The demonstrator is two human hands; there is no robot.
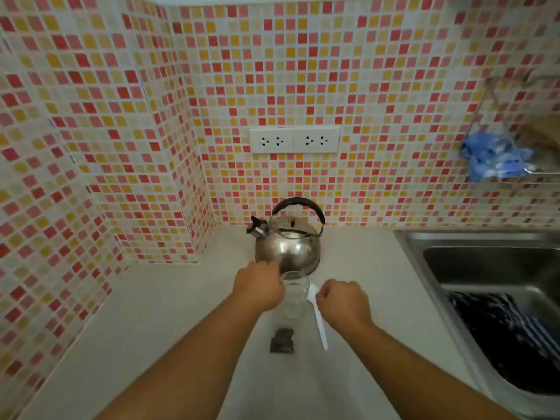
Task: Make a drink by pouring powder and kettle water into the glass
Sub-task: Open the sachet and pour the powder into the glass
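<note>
Clear and empty, the glass (294, 295) stood on the desk (169, 310) just before the steel kettle (288, 241), the left hand (259, 287) curled against its side probably to steady it, the right hand (344, 300) loosely fisted over a white spoon (318, 316), the dark powder sachet (282, 340) lying unopened nearby.

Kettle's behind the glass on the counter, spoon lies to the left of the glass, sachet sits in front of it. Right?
Not quite: the head view shows the white spoon lying to the right of the glass, under the right hand. The kettle behind the glass and the dark sachet in front are as you said.
</note>
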